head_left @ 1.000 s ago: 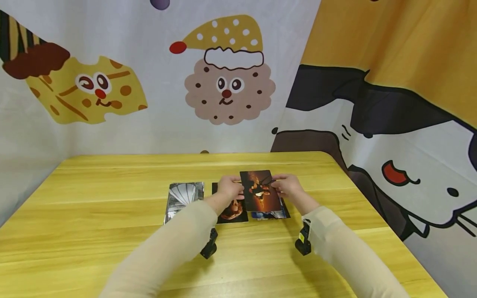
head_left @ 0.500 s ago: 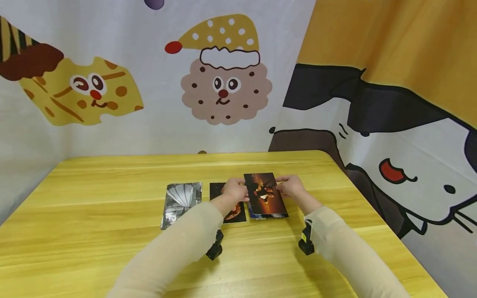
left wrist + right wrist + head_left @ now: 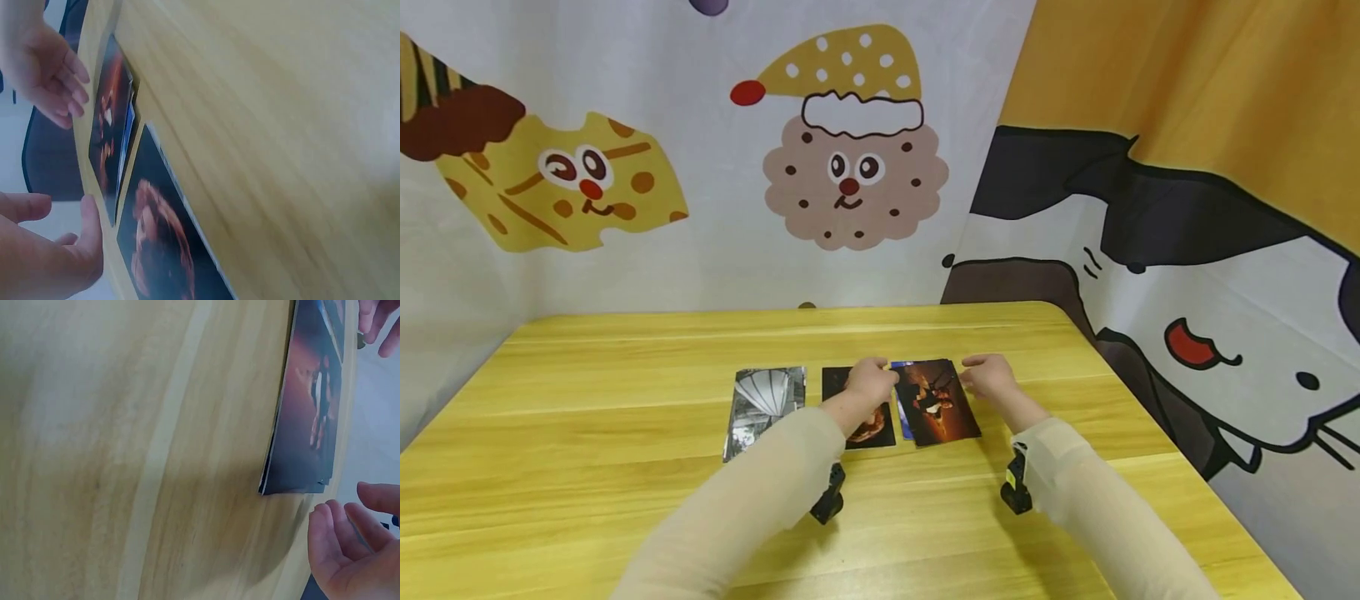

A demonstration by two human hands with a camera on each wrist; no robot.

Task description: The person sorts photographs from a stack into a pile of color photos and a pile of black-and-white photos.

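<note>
A dark photo print with an orange-brown glow [image 3: 936, 404] lies askew on top of a small pile, and a blue-edged print [image 3: 903, 415] shows from under its left side. Just left of this pile, my left hand [image 3: 871, 383] hovers over another dark print [image 3: 871, 429] with a reddish shape, hiding part of it. My right hand [image 3: 991, 377] is beside the pile's right edge. In the left wrist view the thumb and fingers of my left hand [image 3: 53, 250] are apart with nothing between them. The right wrist view shows my right hand [image 3: 353, 547] empty, fingers loosely bent near the pile's end.
A black-and-white photo pile [image 3: 765, 408] with a fan-like structure on it lies at the left of the row. All the prints rest on a yellow wood-grain table [image 3: 625, 483]. A cartoon-printed curtain [image 3: 715, 267] hangs behind the table's back edge.
The orange-brown print, held between both hands before, has come down to the right onto the pile. Both hands have let go of it, and the right hand has drawn slightly away.
</note>
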